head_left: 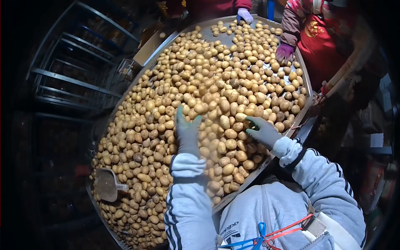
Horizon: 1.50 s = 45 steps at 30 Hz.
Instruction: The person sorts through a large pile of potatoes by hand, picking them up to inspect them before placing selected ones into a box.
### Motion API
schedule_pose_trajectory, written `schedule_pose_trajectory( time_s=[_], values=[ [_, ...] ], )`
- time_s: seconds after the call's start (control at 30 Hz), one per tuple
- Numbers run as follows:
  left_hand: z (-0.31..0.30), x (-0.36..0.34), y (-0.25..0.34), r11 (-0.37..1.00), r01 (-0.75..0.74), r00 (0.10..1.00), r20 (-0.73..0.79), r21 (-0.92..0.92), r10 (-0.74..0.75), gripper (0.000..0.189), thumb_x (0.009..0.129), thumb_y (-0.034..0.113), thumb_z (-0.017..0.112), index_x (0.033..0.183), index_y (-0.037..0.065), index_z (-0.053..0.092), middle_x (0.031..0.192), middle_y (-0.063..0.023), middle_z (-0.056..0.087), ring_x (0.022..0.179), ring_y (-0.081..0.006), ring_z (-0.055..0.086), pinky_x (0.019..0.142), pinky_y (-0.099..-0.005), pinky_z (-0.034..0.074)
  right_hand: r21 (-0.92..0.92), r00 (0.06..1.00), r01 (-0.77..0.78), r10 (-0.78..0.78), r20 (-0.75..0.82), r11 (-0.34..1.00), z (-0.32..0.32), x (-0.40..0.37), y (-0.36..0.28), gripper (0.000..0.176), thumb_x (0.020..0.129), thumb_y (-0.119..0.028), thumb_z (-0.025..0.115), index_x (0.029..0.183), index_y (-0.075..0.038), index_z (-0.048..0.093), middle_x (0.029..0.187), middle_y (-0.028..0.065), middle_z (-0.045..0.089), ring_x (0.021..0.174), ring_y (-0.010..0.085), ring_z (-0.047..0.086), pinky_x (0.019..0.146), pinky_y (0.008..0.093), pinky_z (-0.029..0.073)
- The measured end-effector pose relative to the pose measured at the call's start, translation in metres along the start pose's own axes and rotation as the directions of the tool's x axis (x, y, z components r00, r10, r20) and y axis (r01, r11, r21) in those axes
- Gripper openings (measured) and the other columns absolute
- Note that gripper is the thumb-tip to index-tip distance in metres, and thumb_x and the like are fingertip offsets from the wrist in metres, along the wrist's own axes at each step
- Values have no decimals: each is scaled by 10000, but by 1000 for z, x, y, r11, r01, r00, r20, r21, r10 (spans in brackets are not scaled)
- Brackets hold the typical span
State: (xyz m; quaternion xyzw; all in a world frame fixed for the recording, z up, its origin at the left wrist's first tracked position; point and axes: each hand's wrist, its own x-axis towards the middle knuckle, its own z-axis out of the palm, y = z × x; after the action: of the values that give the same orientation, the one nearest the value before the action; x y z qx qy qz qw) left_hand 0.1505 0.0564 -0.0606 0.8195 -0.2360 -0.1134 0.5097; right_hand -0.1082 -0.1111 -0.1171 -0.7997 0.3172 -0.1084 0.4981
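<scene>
A deep layer of potatoes [143,177] covers a metal-edged sorting table [307,79]. Gloved in grey with green fingertips, my left hand [187,135] reaches over the middle of the pile, thumb and fingers apart and nothing held between them. My right hand [263,131], in the same kind of glove, is near the right side. Its fingers are spread at the potatoes, with the thumb apart from them. Some potatoes between my hands look smeared by motion.
A scoop [106,185] with a short handle lies on the potatoes at left. Across the table, one person's gloved hand [245,16] rests at the far edge; another person's purple-gloved hand [285,53] touches potatoes. Metal racks [77,81] and a cardboard box [148,49] stand left.
</scene>
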Motion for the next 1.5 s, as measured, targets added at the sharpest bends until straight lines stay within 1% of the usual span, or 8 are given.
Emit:
schedule_pose_trajectory(
  time_s=[0.33,0.63,0.73,0.83,1.0,1.2,1.3,1.5],
  values=[
    [-89,-31,-93,614,269,951,-105,742,-290,709,981,442,664,1586,144,446,1603,-243,407,1418,-424,476,1139,-483,451,-147,995,74,-64,73,986,-9,32,-10,408,897,-299,729,1262,-123,689,1240,128,662,1157,345,659,995,425,529],
    [46,7,-2,938,295,899,280,181,-337,797,1004,301,671,1673,207,248,1656,-236,333,1472,-414,438,1154,-476,466,-322,953,207,-116,281,924,1,46,-6,511,831,-238,796,1309,-111,668,1260,113,677,1161,338,671,987,419,533],
    [69,2,-20,826,-168,985,115,538,125,660,995,280,657,1590,121,420,1544,-221,485,1323,-367,584,1098,-461,501,-59,972,-62,74,223,996,-5,50,-11,407,872,-220,777,1253,-94,710,1157,139,723,1063,296,713,932,381,558],
    [67,-16,10,966,220,972,58,137,-230,586,931,209,766,1455,37,566,1458,-234,577,1301,-373,607,1137,-440,469,409,934,-292,166,316,865,-25,59,9,366,910,-248,775,1217,-50,740,1090,62,744,965,173,695,845,317,573],
    [104,-53,-10,690,-88,950,269,718,-158,708,862,400,789,1429,32,576,1341,-247,633,1216,-418,624,1065,-453,504,706,851,-520,223,476,481,-55,40,3,299,982,-199,707,1217,-18,737,1060,57,715,939,141,688,724,304,627],
    [94,-35,-33,979,184,949,243,90,-201,619,840,228,811,1421,109,634,1127,-167,750,1005,-284,708,872,-376,563,636,829,-530,185,528,560,-40,36,-15,249,979,-88,659,1199,-2,739,1013,67,730,866,143,703,725,291,617],
    [47,-55,-36,669,582,807,424,-461,-410,619,929,128,668,1530,92,522,1104,-126,703,814,-126,658,661,-248,517,584,814,-523,159,559,621,-21,37,-30,267,980,-117,676,1218,-12,740,1030,55,741,834,127,701,709,269,592],
    [-73,-79,-51,590,578,808,294,-563,-511,489,1056,319,540,1488,88,527,1193,-82,674,897,-129,662,748,-282,585,525,727,-601,141,672,603,40,38,-64,304,1017,-324,678,1171,-80,775,1006,15,709,814,120,660,677,262,559]
  ],
)
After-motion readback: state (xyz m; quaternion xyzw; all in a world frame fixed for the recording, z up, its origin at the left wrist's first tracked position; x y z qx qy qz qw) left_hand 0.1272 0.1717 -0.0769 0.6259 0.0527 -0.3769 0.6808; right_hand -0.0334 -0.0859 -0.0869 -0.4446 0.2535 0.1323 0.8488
